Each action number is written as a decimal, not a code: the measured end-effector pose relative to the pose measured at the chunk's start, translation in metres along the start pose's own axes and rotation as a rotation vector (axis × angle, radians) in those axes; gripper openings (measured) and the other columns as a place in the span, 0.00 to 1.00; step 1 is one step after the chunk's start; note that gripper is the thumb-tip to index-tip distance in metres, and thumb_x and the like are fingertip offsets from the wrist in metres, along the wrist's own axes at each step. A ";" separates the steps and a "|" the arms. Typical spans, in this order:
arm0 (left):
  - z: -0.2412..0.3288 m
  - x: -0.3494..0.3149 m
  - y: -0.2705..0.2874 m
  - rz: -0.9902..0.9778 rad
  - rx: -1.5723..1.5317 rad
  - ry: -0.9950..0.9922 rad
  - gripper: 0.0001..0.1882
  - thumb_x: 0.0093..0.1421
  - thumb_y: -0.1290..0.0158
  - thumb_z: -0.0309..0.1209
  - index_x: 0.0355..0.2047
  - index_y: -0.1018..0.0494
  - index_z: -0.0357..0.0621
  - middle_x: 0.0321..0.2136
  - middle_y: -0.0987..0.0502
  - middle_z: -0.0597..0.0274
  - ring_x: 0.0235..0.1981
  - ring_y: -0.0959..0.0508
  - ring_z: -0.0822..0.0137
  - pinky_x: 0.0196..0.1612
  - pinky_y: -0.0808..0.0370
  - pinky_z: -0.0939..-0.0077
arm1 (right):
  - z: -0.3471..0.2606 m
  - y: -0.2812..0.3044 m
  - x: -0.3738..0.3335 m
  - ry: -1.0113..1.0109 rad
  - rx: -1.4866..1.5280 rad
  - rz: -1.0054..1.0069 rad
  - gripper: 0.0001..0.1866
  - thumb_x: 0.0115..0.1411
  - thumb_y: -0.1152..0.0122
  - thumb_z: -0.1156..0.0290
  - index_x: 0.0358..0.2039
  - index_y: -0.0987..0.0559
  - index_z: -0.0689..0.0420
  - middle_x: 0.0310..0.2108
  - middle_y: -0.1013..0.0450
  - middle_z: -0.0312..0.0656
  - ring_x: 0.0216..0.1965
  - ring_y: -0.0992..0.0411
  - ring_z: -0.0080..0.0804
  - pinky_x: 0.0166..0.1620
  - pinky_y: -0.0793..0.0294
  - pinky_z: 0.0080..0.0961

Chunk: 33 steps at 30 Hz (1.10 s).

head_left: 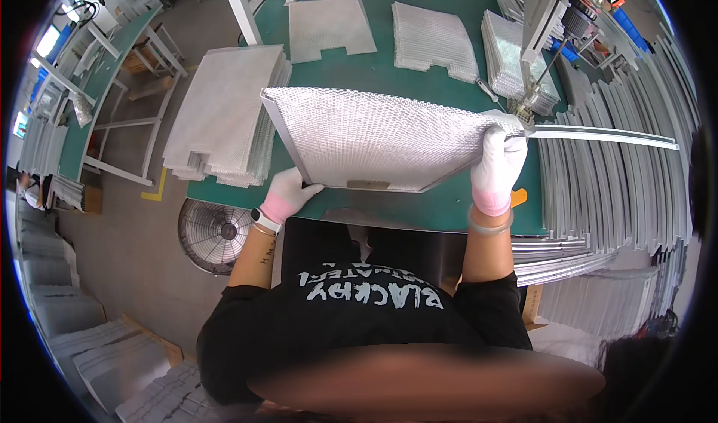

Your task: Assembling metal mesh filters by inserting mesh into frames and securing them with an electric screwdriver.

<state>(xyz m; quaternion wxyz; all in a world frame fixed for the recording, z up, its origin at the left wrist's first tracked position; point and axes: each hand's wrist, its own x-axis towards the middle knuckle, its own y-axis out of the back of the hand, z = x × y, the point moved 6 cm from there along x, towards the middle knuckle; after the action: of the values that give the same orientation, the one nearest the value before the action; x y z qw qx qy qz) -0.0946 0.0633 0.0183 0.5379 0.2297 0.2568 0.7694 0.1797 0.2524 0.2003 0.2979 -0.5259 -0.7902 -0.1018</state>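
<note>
The shiny mesh panel (381, 140) was held up just above the green bench (419, 206). The left hand (288, 195) gripped the panel's near left corner from below. The right hand (497, 165) squeezed its right end. A long metal strip (606, 135) stuck out past that end. A stack of mesh sheets (224, 112) lay left of the panel.

The mesh filter panel (381, 139) is a flat, roughly rectangular sheet of silvery expanded-metal mesh set in a thin grey metal frame. It is lifted off the green workbench and tilted, its left and near frame edges showing as narrow bands, with a small dull tab at the middle of the near edge. The mesh face is finely dimpled and bright. Its near-left corner and its right end are both gripped by white-gloved hands.
</note>
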 end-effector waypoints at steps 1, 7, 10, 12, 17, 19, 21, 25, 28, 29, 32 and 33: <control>0.002 -0.003 -0.001 0.002 0.000 0.000 0.20 0.51 0.34 0.30 0.44 0.23 0.38 0.37 0.18 0.48 0.39 0.17 0.53 0.43 0.23 0.67 | 0.000 0.000 0.000 0.001 0.001 -0.002 0.06 0.63 0.45 0.77 0.38 0.23 0.65 0.35 0.26 0.37 0.36 0.33 0.20 0.43 0.33 0.18; 0.097 0.007 0.059 0.225 -0.670 -0.279 0.20 0.53 0.40 0.22 0.48 0.25 0.33 0.39 0.20 0.51 0.42 0.20 0.59 0.48 0.24 0.67 | 0.000 0.002 0.000 0.061 -0.059 -0.119 0.20 0.66 0.40 0.55 0.42 0.25 0.63 0.39 0.25 0.42 0.41 0.29 0.28 0.49 0.32 0.28; 0.165 0.023 0.112 0.214 -0.661 -0.564 0.17 0.54 0.42 0.20 0.46 0.25 0.31 0.38 0.20 0.54 0.40 0.21 0.64 0.47 0.25 0.70 | 0.002 0.010 -0.002 0.071 -0.021 -0.127 0.21 0.65 0.39 0.53 0.40 0.25 0.62 0.38 0.25 0.43 0.39 0.29 0.29 0.47 0.31 0.28; 0.170 0.024 0.115 0.222 -0.579 -0.588 0.13 0.55 0.45 0.18 0.42 0.25 0.31 0.37 0.20 0.55 0.39 0.22 0.67 0.45 0.26 0.73 | 0.000 0.005 -0.001 0.096 0.049 -0.091 0.12 0.65 0.41 0.66 0.37 0.25 0.65 0.34 0.25 0.46 0.36 0.28 0.32 0.43 0.30 0.28; 0.130 0.016 0.118 0.401 -0.789 -0.614 0.07 0.57 0.44 0.21 0.37 0.26 0.33 0.33 0.21 0.52 0.35 0.22 0.63 0.42 0.25 0.71 | -0.028 -0.031 -0.014 0.206 -0.043 -0.179 0.23 0.66 0.41 0.51 0.33 0.27 0.62 0.26 0.30 0.44 0.29 0.30 0.35 0.33 0.32 0.29; 0.136 0.015 0.111 0.373 -0.791 -0.738 0.08 0.58 0.43 0.22 0.38 0.26 0.34 0.34 0.22 0.52 0.35 0.22 0.62 0.42 0.25 0.70 | -0.022 -0.024 -0.013 0.194 -0.050 -0.135 0.23 0.66 0.41 0.51 0.34 0.27 0.62 0.26 0.30 0.44 0.29 0.30 0.36 0.33 0.32 0.29; 0.156 0.016 0.103 0.411 -0.688 -0.784 0.08 0.58 0.42 0.23 0.38 0.27 0.35 0.34 0.23 0.54 0.35 0.23 0.63 0.40 0.26 0.71 | -0.003 -0.003 -0.011 0.184 0.120 -0.094 0.12 0.64 0.39 0.66 0.36 0.24 0.64 0.31 0.25 0.48 0.34 0.27 0.35 0.39 0.29 0.28; 0.149 0.018 0.102 0.460 -0.701 -0.713 0.09 0.60 0.42 0.25 0.39 0.28 0.35 0.34 0.23 0.55 0.33 0.24 0.66 0.40 0.27 0.72 | -0.007 -0.002 -0.016 0.168 -0.115 0.011 0.11 0.63 0.40 0.68 0.36 0.23 0.64 0.31 0.24 0.46 0.34 0.28 0.30 0.41 0.29 0.26; 0.145 0.018 0.102 0.481 -0.701 -0.724 0.09 0.61 0.42 0.26 0.39 0.28 0.35 0.34 0.23 0.56 0.34 0.25 0.67 0.40 0.27 0.73 | -0.013 -0.007 -0.021 0.170 -0.212 0.337 0.33 0.52 0.38 0.83 0.61 0.33 0.68 0.43 0.28 0.41 0.38 0.28 0.29 0.44 0.29 0.21; 0.141 0.019 0.102 0.492 -0.681 -0.648 0.09 0.61 0.43 0.26 0.39 0.28 0.35 0.34 0.23 0.57 0.35 0.25 0.68 0.41 0.28 0.74 | -0.008 -0.013 -0.013 0.185 0.069 0.267 0.52 0.48 0.35 0.87 0.71 0.51 0.66 0.52 0.35 0.40 0.41 0.27 0.30 0.44 0.28 0.18; 0.140 0.022 0.105 0.507 -0.653 -0.608 0.08 0.61 0.44 0.26 0.39 0.28 0.36 0.34 0.24 0.59 0.35 0.26 0.70 0.42 0.29 0.76 | -0.036 -0.027 -0.001 0.335 -0.010 0.271 0.55 0.51 0.33 0.82 0.72 0.57 0.60 0.56 0.34 0.44 0.50 0.30 0.34 0.51 0.29 0.25; 0.140 0.023 0.105 0.517 -0.651 -0.595 0.07 0.61 0.45 0.24 0.39 0.28 0.36 0.34 0.25 0.60 0.35 0.27 0.71 0.42 0.29 0.77 | -0.036 -0.026 0.005 0.436 -0.005 0.211 0.57 0.50 0.32 0.84 0.72 0.59 0.60 0.57 0.34 0.44 0.51 0.30 0.35 0.48 0.27 0.23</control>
<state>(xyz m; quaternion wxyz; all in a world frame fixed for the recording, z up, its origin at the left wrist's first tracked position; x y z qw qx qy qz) -0.0885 0.0754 0.1939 0.4233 0.3154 -0.2256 0.8188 0.1679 0.2277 0.2358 0.4691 -0.5718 -0.6477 -0.1830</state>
